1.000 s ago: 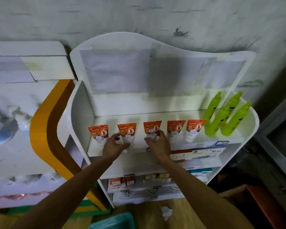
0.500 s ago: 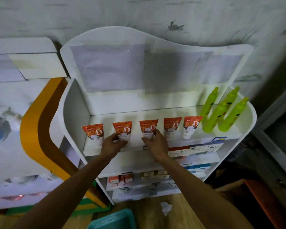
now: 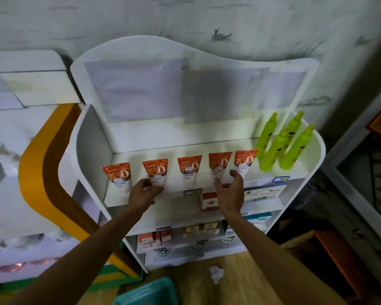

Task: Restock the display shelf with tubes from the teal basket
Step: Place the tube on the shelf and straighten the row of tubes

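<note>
Left hand (image 3: 143, 192) grips the second tube (image 3: 155, 172) labelled "DANZ… D"; right hand (image 3: 230, 191), fingers spread, hovers before the fourth tube (image 3: 219, 165).

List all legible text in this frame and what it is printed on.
"DANZ..." then blurred, plus a large "D": on each of five orange tubes on the top shelf.
Small print on the tubes, green bottles, shelf-edge price tags and lower-shelf boxes: too blurred to read.
</note>
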Demonstrator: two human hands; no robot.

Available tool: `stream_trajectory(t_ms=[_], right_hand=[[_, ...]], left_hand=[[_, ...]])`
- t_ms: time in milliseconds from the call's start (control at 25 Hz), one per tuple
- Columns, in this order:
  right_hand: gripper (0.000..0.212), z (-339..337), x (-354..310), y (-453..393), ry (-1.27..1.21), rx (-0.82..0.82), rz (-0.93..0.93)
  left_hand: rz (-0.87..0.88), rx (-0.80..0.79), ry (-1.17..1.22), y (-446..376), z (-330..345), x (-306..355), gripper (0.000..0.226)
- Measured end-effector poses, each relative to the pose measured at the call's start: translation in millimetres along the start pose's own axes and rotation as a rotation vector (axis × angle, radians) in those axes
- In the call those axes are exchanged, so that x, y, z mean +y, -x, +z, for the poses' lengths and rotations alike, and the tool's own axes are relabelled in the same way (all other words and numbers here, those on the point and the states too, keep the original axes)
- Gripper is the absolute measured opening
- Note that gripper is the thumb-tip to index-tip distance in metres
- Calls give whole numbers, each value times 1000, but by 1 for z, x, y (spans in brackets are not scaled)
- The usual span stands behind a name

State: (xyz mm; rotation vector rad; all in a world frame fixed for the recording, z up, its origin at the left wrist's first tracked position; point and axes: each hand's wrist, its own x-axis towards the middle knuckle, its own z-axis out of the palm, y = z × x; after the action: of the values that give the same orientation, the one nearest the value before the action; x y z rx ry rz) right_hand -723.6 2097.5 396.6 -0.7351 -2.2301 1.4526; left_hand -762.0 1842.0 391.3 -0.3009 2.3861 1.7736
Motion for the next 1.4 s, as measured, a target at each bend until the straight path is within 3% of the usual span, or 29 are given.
stream_trajectory(t_ms=[160,360,600,920,1080,1160,1280,1400], right_hand=[[74,5,4,-19,86,-128,40],[55,10,5,-36,151,-230,-29],[54,6,8,-40,196,-273,-62],[57,6,20,-31,114,-217,-38],[45,-16,33,-10,33,83,-3],[53,-25,30,-20,-13,181,20],[67,-30,24,-51,-19,120,25],[57,-29,27,-73,68,0,25]], left_hand=[[1,0,-5,-7,0,2,55],[-14,-42,17,-12,0,6,51],[-8,-16,-1,-17,-2,1,47],[-23,-41,-14,-17,-1,1,50],[7,-25,-31,-12,4,-2,55],[8,-7,-24,-12,5,-3,56],[18,4,-20,-13,5,1,59],[22,-11,-17,-14,8,5,62]])
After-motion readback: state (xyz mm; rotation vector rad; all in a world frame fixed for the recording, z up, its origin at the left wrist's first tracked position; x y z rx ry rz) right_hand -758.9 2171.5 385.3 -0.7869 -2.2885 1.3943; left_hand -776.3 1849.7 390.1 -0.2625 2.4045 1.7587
